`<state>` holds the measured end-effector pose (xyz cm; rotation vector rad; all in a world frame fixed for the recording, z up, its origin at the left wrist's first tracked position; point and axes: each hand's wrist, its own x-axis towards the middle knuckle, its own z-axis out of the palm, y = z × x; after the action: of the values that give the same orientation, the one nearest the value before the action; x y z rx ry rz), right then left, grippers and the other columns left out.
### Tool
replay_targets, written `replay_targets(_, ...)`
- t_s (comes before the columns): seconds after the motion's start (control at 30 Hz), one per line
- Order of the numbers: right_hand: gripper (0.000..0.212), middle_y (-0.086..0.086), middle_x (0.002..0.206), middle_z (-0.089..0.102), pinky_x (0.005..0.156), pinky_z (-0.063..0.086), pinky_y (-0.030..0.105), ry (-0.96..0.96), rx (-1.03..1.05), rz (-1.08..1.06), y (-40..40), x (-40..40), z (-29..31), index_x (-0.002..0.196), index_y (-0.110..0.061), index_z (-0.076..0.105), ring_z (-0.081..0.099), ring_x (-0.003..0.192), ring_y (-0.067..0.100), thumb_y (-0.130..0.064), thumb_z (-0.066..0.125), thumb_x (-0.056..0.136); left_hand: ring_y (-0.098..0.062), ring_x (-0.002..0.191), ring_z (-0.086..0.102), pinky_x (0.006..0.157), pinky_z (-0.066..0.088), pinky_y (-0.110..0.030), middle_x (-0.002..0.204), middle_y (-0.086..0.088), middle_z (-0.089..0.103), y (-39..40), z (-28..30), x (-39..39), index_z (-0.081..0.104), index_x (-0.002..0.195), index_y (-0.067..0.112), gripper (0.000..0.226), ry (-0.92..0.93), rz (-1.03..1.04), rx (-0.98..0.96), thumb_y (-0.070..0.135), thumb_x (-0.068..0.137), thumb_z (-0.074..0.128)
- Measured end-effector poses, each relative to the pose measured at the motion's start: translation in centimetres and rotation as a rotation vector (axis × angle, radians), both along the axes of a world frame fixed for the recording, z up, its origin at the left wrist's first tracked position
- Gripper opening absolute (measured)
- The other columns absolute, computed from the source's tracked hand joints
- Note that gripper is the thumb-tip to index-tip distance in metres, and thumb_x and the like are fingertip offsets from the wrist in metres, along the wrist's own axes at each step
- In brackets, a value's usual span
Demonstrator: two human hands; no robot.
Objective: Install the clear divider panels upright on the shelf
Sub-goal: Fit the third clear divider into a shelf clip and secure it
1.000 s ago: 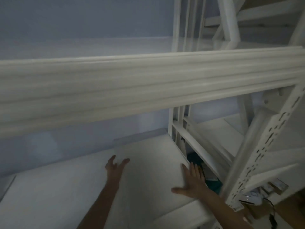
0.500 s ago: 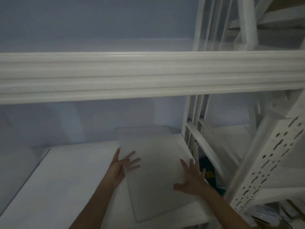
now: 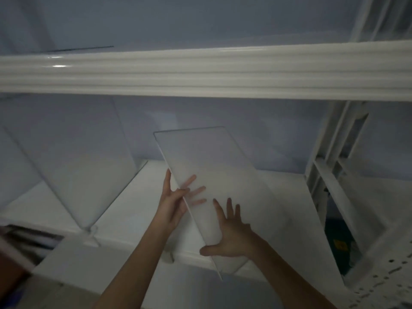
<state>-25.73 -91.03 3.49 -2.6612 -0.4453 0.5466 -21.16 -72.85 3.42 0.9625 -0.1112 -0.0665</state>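
White shelf (image 3: 138, 197) lies under a ribbed beam (image 3: 200, 72). Above the shelf you hold a clear panel (image 3: 214, 175) tilted: your left hand (image 3: 172, 204) grips its left edge, fingers behind it; your right hand (image 3: 229, 239) presses its face, fingers spread. Left of it another panel (image 3: 73, 170) stands in a clip (image 3: 91, 236).

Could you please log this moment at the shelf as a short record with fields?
held item: clear panel, tilted, not yet upright
left hand: thumb on the near face, fingers seen through the panel behind it, at its left edge
right hand: fingers spread on the panel face, thumb at the lower corner
already installed: another clear panel standing to the left in a small clip
surface: white shelf
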Motion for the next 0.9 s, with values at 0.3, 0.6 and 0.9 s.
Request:
replay_targets(0.3, 0.120, -0.005, 0.156, -0.031, 0.119, 0.000, 0.055, 0.025, 0.217, 0.245, -0.2, 0.3, 1.5, 0.147, -0.040, -0.019, -0.026, 0.145, 0.019, -0.035, 0.077, 0.076, -0.049, 0.101, 0.061, 0.073, 0.056, -0.051, 0.116, -0.028, 0.062, 6.5, 4.9, -0.3, 0.025, 0.144, 0.021, 0.112, -0.006, 0.065, 0.169, 0.042, 0.054, 0.088)
replay_targets(0.6, 0.114, -0.015, 0.157, -0.022, 0.121, 0.008, 0.048, 0.090, 0.342, 0.333, 0.4, 2.1, 2.5, 0.142, -0.052, -0.008, -0.021, 0.145, 0.007, -0.017, 0.077, 0.076, -0.044, 0.094, 0.066, 0.068, 0.056, -0.057, 0.141, -0.014, 0.043, 9.5, 9.3, 1.4, 0.026, 0.135, 0.051, 0.098, -0.263, 0.313, 0.365, 0.049, 0.057, 0.085)
replay_targets(0.9, 0.116, -0.016, 0.158, -0.022, 0.119, 0.015, 0.032, 0.037, 0.396, 0.354, 4.9, 4.2, 2.3, 0.131, -0.061, -0.010, -0.013, 0.145, 0.001, -0.020, 0.082, 0.073, -0.046, 0.102, 0.062, 0.068, 0.052, -0.066, 0.129, -0.006, 0.052, 14.3, 13.2, 2.7, 0.028, 0.133, 0.042, 0.082, -0.328, 0.313, 0.438, 0.037, 0.065, 0.075)
